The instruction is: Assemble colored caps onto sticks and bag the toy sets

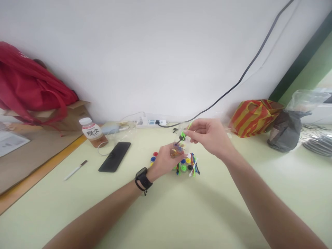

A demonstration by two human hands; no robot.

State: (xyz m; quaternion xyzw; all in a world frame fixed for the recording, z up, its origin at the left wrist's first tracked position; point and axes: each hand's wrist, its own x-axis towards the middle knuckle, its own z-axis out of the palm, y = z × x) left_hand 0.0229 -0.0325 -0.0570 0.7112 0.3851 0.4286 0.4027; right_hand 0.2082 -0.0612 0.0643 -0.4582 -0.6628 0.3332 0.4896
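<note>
My left hand [168, 159], with a black watch [143, 178] on the wrist, is closed around a see-through plastic bag [178, 149] with small coloured pieces inside. Whether the bag is soft or stiff is hard to make out. Above its top, my right hand [207, 135] pinches a bright green plastic piece [183, 134] between thumb and fingers. A dark piece shows just below the green one. Under and behind my left hand lie small round coloured discs [184, 168], in several colours. Thin arrow-tipped plastic sticks [195, 166] lie bunched to their right.
To the left are a black phone [114, 157], a white pen [75, 170] and a drink bottle [92, 132]. A power strip [153, 123] with a black cable stands against the wall. A striped bag [252, 117] and a grey bag [284, 130] sit back right; a red backpack [33, 86], far left.
</note>
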